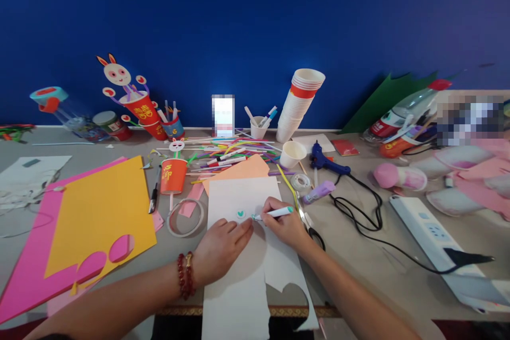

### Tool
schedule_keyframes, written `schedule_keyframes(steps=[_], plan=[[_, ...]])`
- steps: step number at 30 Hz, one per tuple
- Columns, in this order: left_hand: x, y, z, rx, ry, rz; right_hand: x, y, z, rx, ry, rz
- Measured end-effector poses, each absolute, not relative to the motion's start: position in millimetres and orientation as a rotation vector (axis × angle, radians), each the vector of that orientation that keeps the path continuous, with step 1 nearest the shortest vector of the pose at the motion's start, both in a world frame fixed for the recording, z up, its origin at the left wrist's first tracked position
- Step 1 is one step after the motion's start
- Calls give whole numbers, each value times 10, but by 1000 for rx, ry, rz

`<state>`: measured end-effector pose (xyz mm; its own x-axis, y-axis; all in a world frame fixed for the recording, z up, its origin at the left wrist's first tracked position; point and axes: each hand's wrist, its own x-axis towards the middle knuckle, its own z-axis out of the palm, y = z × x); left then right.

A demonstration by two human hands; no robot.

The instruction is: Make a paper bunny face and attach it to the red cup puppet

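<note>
My right hand grips a white marker with a green end. Its tip meets a small white paper piece on the white sheet, and a green mark shows there. Stretched out flat beside it, my left hand rests on the sheet with its fingertips close to the marker tip. A small white round with a green heart lies just above the left fingers. One white sheet has a curved piece cut out of its lower right. Scissors lie to the right of my right hand, partly hidden.
Yellow card over pink card lies left. Near it stands a red cup with a rabbit head. Coloured pipe cleaners spread behind the sheet. Tape, a blue glue gun and a power strip surround the work.
</note>
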<state>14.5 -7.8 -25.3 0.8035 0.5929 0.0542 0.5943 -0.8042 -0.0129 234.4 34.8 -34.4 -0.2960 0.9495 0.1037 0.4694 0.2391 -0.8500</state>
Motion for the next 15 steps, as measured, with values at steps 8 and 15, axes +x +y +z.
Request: schedule_keyframes(steps=[8,15], plan=[[144,-74,-228,-2958,-971,-14,2340,353,-366,-1306,-1833,971],[145,-77,-231,-2954,-982,-36,2349,363,-410,-1308,-1810,955]])
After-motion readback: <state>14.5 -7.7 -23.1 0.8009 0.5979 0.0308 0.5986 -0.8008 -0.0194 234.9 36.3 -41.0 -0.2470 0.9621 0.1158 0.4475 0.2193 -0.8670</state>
